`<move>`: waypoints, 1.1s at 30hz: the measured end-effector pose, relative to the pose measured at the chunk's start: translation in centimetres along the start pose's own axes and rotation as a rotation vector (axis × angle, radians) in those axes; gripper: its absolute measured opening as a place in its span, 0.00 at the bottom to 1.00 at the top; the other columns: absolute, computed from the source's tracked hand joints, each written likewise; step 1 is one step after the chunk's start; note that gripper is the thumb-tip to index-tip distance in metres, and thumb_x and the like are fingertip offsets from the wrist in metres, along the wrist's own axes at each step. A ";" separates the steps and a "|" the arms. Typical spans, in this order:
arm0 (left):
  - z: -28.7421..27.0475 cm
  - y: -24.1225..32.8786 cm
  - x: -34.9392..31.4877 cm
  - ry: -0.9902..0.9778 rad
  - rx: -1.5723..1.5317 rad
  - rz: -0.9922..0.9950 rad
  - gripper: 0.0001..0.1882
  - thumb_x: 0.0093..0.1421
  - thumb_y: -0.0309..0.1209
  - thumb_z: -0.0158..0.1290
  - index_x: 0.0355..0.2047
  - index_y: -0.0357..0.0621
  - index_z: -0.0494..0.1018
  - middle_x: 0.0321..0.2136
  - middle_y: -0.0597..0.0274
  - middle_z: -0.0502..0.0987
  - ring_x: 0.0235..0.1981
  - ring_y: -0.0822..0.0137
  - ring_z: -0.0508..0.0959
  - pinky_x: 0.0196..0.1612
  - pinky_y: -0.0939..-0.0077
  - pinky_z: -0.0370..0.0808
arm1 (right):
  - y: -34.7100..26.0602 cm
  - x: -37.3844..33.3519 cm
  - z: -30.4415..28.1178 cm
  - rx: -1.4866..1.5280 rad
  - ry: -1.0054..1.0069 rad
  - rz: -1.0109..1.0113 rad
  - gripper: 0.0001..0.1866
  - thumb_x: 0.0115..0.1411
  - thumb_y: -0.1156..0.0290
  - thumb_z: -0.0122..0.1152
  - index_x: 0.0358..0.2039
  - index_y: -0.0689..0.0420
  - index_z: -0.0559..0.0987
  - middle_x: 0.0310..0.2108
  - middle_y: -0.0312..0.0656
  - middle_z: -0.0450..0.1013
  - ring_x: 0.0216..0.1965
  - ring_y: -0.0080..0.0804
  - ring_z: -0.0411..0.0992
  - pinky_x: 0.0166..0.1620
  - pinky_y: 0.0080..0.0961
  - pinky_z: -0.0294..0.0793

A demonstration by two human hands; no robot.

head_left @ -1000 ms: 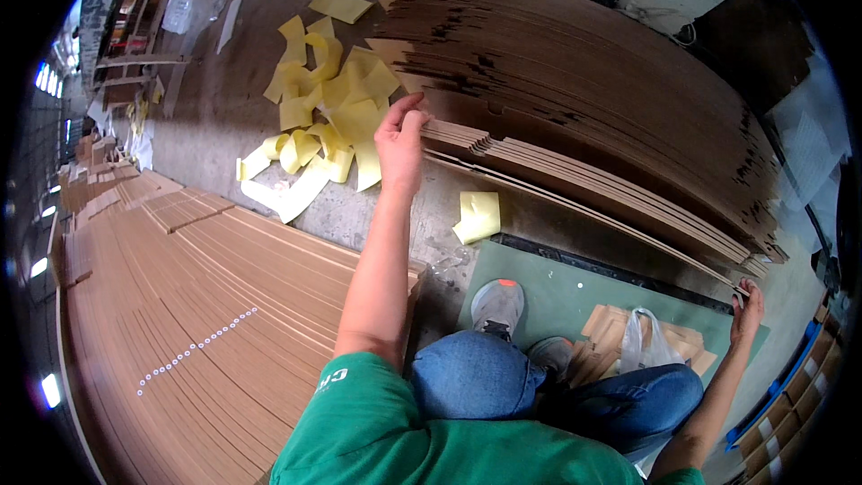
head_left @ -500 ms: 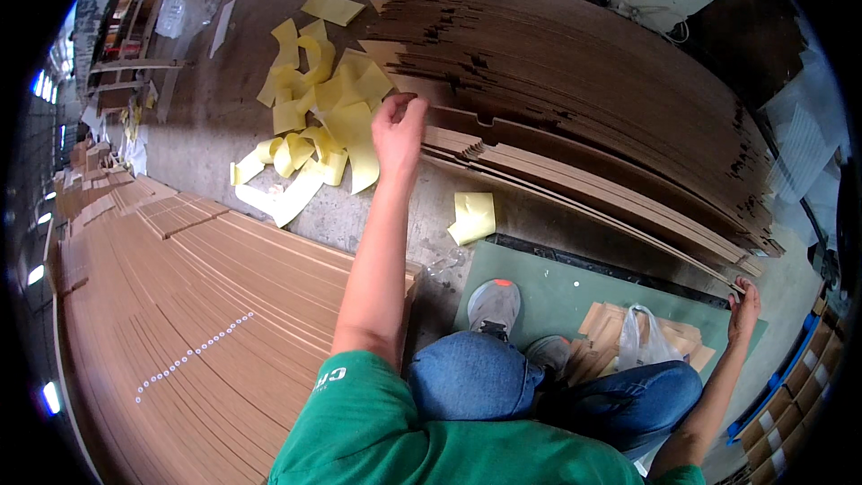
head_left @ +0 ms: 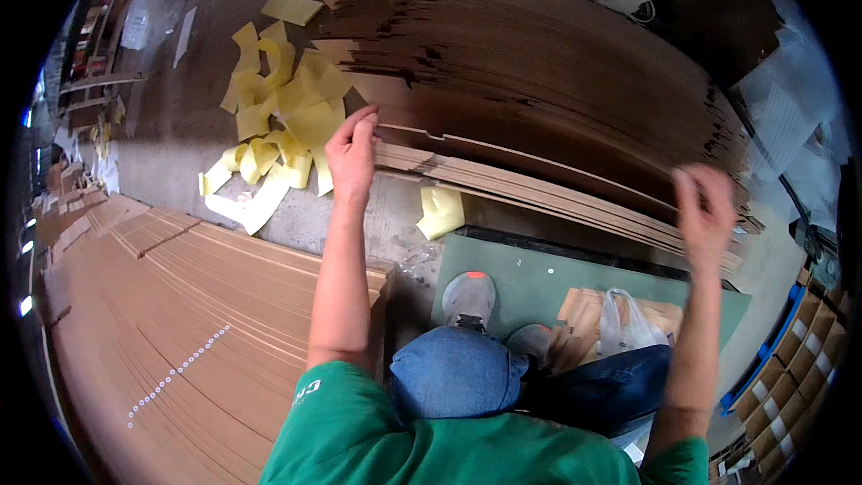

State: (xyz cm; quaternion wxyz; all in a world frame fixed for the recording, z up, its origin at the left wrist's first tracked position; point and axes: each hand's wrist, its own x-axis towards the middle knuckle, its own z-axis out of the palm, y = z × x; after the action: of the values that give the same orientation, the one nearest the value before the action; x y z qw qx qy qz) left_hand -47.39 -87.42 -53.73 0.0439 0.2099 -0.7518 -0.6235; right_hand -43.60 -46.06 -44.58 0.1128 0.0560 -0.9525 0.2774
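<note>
My left hand [head_left: 352, 157] is closed in a pinch at the left end of a long brown cardboard sheet [head_left: 539, 162] with a notch in its upper edge. My right hand [head_left: 705, 211] is raised near that sheet's right end, its fingers bent but smeared by motion; whether it touches the sheet is unclear. Just in front of this sheet, several more cardboard sheets [head_left: 539, 189] stand on edge, layered together. Behind it leans a large, dark brown stack of cardboard [head_left: 557, 63] with jagged, notched ends.
Crumpled yellow paper strips [head_left: 292, 94] lie beyond my left hand, and one yellow piece [head_left: 441, 212] lies nearer me. A flat cardboard stack [head_left: 206, 305] fills the left. A green board [head_left: 512, 260] under my shoe carries cardboard pieces [head_left: 579, 323] and a plastic bag [head_left: 628, 328].
My right hand has risen up and left from the low right end of the front sheets to the notched sheet's right end. My left hand has shifted slightly left in view.
</note>
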 end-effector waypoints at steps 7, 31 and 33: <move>0.4 1.1 -0.5 -0.013 -0.022 -0.076 0.12 0.52 0.32 0.55 0.34 0.37 0.75 0.24 0.69 0.73 0.23 0.80 0.67 0.29 0.87 0.66 | -5.7 3.9 11.2 -0.108 0.005 -0.035 0.11 0.44 0.62 0.64 0.25 0.54 0.76 0.31 0.40 0.69 0.38 0.43 0.63 0.42 0.35 0.62; -0.3 0.4 -0.4 -0.029 -0.003 -0.068 0.09 0.50 0.31 0.55 0.28 0.38 0.76 0.20 0.73 0.71 0.22 0.83 0.65 0.27 0.89 0.62 | -8.5 0.7 11.2 -0.213 0.004 -0.218 0.11 0.49 0.72 0.57 0.35 0.55 0.76 0.42 0.40 0.67 0.43 0.43 0.62 0.45 0.36 0.64; -0.4 0.3 -0.5 -0.030 -0.011 -0.064 0.08 0.51 0.31 0.55 0.28 0.38 0.76 0.20 0.73 0.71 0.22 0.83 0.65 0.27 0.89 0.62 | -8.5 0.5 11.2 -0.210 0.004 -0.217 0.12 0.48 0.73 0.57 0.36 0.55 0.76 0.42 0.40 0.67 0.42 0.43 0.62 0.45 0.36 0.64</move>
State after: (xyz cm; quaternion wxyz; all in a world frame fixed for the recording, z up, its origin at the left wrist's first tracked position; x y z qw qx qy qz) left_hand -46.92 -87.57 -53.24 0.0138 0.2241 -0.7420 -0.6317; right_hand -44.70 -59.29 -49.25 0.1490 0.1459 -0.9644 0.1624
